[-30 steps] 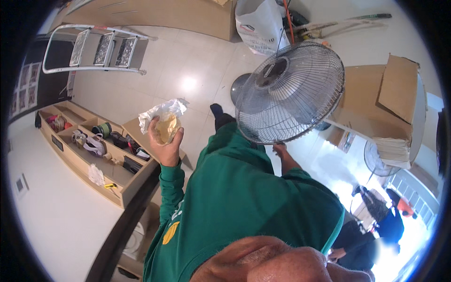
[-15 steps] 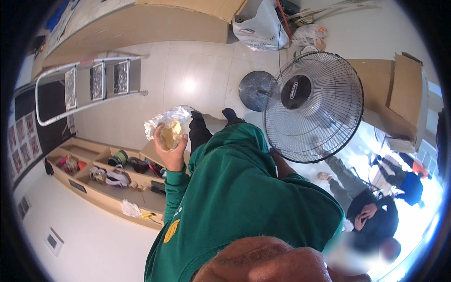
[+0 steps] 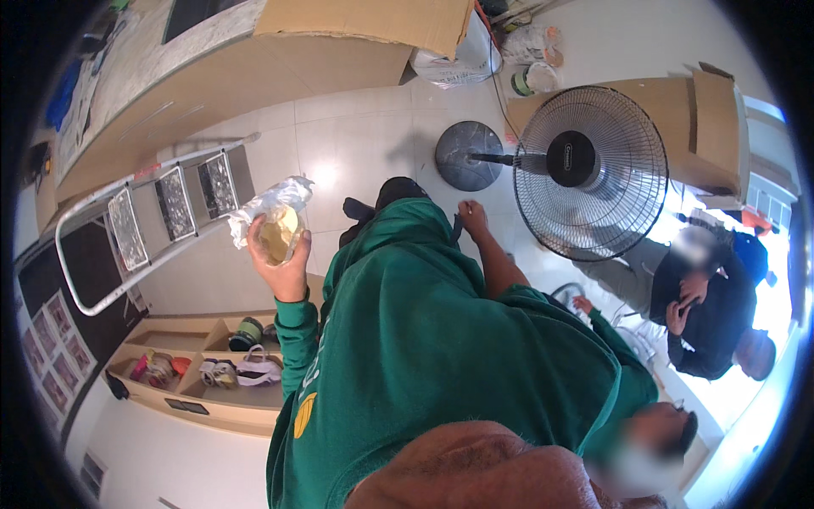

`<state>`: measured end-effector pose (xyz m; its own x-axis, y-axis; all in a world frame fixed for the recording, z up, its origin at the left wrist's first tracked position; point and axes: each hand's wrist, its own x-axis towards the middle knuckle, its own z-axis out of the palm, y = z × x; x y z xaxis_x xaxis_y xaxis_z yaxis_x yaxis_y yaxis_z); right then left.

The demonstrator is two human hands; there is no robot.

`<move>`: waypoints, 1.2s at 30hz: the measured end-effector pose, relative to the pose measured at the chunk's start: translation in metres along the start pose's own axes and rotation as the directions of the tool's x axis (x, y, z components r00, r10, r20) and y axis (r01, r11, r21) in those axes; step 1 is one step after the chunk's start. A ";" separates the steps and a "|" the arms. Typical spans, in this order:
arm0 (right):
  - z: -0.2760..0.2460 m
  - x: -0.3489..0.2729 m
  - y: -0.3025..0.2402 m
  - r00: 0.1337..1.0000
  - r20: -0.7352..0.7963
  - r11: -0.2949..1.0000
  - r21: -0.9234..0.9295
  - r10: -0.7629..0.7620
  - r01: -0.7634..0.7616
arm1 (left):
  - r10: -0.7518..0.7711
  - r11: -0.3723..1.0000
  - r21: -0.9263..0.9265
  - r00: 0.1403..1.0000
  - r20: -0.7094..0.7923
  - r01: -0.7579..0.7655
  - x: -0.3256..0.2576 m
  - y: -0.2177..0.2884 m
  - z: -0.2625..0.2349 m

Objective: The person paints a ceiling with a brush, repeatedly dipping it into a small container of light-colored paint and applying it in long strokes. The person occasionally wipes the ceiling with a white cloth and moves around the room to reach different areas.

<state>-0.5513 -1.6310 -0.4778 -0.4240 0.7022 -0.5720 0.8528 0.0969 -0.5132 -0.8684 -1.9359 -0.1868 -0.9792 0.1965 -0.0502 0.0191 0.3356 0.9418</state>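
My left hand [image 3: 281,270] is raised on the left, its fingers wrapped round a yellowish, partly see-through round piece [image 3: 276,236] with a hollow-looking middle. Crumpled silver foil [image 3: 270,202] covers its far side; I cannot make out the exact kind of thing. Lower, beside my right leg, hangs my right hand [image 3: 475,219] with its fingers curled in and nothing showing in them. It is nearest to the round black base [image 3: 469,156] of a standing fan [image 3: 591,172].
An aluminium step ladder [image 3: 161,216] stands at the left, beyond a wooden shoe rack [image 3: 182,399]. A cardboard-covered counter [image 3: 280,72] runs along the far side. White bags [image 3: 462,64] lie near the fan. At the right are a person in black [image 3: 716,310] and one in green [image 3: 632,377].
My view has shifted; the ladder and rack now sit lower and the counter shows more. My right hand, mostly hidden behind the fan before, has come into sight. My left hand keeps its grip.
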 end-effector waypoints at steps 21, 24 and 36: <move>-0.148 0.372 -0.327 0.618 -0.760 0.967 -0.051 -0.199 0.248 | 0.017 0.970 -0.239 0.997 -0.080 -0.036 0.215 0.135 0.161; -0.158 0.408 -0.339 0.714 -0.667 0.971 -0.058 -0.212 0.234 | 0.089 0.966 -0.237 0.992 -0.088 -0.107 0.242 0.161 0.199; -0.189 0.402 -0.273 0.679 -0.708 0.940 0.065 -0.193 0.335 | 0.043 0.988 -0.147 0.999 0.030 -0.038 0.309 0.198 0.289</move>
<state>-0.8971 -1.2415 -0.4467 -0.2363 0.9578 0.1638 0.6397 0.2802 -0.7157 -1.1089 -1.5429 -0.1118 -0.9711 0.2380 -0.0192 0.0269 0.1886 0.9817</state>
